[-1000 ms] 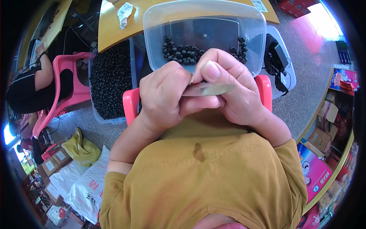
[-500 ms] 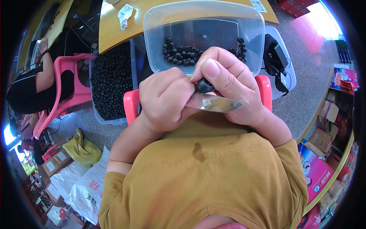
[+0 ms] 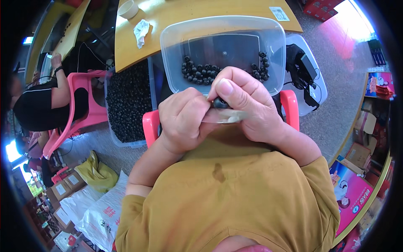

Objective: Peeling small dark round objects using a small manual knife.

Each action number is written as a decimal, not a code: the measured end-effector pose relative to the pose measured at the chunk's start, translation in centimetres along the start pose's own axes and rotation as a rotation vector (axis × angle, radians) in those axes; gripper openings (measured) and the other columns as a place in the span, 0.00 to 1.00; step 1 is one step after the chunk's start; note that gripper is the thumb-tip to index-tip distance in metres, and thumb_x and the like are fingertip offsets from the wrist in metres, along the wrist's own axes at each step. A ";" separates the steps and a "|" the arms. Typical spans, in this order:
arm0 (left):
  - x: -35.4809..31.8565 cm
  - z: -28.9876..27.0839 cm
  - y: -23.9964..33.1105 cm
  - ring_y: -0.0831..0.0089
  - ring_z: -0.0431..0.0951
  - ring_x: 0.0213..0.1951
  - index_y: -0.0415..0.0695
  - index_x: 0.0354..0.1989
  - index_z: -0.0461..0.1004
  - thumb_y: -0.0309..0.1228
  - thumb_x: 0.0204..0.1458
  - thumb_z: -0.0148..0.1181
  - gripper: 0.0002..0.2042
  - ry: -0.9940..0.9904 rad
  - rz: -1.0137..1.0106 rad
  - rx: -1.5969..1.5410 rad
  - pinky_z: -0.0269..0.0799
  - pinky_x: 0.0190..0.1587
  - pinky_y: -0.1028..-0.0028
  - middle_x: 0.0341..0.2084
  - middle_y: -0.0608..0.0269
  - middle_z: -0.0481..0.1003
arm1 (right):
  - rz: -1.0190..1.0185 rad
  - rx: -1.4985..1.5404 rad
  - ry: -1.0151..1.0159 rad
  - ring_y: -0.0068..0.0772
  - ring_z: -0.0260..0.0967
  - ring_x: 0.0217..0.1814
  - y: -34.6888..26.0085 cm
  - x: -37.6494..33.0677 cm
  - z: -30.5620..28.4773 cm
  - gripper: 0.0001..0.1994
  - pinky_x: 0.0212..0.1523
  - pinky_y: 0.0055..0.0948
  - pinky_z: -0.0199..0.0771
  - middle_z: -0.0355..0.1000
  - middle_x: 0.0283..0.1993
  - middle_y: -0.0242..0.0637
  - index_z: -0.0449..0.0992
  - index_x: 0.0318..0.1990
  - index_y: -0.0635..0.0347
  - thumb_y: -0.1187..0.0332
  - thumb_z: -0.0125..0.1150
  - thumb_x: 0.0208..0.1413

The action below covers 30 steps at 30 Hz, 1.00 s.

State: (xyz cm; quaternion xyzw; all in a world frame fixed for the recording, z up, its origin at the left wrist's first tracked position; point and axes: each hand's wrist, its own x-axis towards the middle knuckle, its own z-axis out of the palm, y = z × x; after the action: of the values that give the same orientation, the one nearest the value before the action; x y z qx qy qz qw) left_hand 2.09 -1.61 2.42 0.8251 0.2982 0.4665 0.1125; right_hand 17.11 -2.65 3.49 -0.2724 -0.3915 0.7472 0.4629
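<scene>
Close in front of my chest, my right hand (image 3: 254, 107) pinches a shiny black round bead (image 3: 219, 103) between thumb and fingers. My left hand (image 3: 184, 119) is closed round a knife, whose handle is hidden in the fist. The knife's blade (image 3: 224, 116) points right, just below the bead, and looks smeared by motion. Whether its edge touches the bead I cannot tell. Beyond my hands is a clear plastic tub (image 3: 222, 21), with several similar black beads (image 3: 203, 73) lying along its near side.
A second tub (image 3: 110, 122), full of black beads, stands at the left. A yellow table (image 3: 184, 10) holds a crumpled tissue (image 3: 141, 31) and a white bowl (image 3: 128, 9). At the right, a white bin (image 3: 317, 84) contains black cables. A person (image 3: 42, 101) sits by a pink chair (image 3: 94, 111).
The knife blade has tilted and blurred beneath the bead. Both hands and the surroundings sit slightly lower in the picture. Both hands keep their hold.
</scene>
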 end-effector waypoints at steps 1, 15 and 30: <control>0.1 0.0 0.0 0.67 0.58 0.11 0.41 0.16 0.59 0.35 0.48 0.57 0.17 0.018 -0.017 -0.015 0.52 0.13 0.73 0.10 0.61 0.57 | -0.012 0.001 0.002 0.09 0.51 0.25 -0.2 -0.1 0.0 0.11 0.26 0.10 0.51 0.61 0.26 0.22 0.67 0.32 0.59 0.61 0.46 0.59; 1.1 0.1 1.0 0.76 0.69 0.21 0.38 0.28 0.68 0.35 0.48 0.60 0.13 -0.082 -0.588 -0.228 0.65 0.24 0.79 0.19 0.62 0.70 | -0.068 0.061 0.117 0.08 0.49 0.22 -0.5 0.0 0.2 0.09 0.21 0.09 0.50 0.60 0.27 0.22 0.63 0.38 0.55 0.61 0.43 0.60; 11.6 -0.7 -5.8 0.84 0.60 0.08 0.47 0.22 0.64 0.41 0.47 0.57 0.13 -0.127 -1.154 -0.783 0.56 0.10 0.85 0.09 0.74 0.61 | -0.066 -0.099 0.232 0.12 0.53 0.25 0.6 1.5 -2.8 0.08 0.24 0.13 0.54 0.58 0.27 0.23 0.63 0.40 0.57 0.63 0.45 0.59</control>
State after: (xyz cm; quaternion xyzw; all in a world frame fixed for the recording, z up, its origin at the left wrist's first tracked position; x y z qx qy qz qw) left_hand 3.78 9.87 8.27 0.4592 0.4914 0.3561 0.6487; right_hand 18.36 -0.52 1.38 -0.3665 -0.3806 0.6748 0.5153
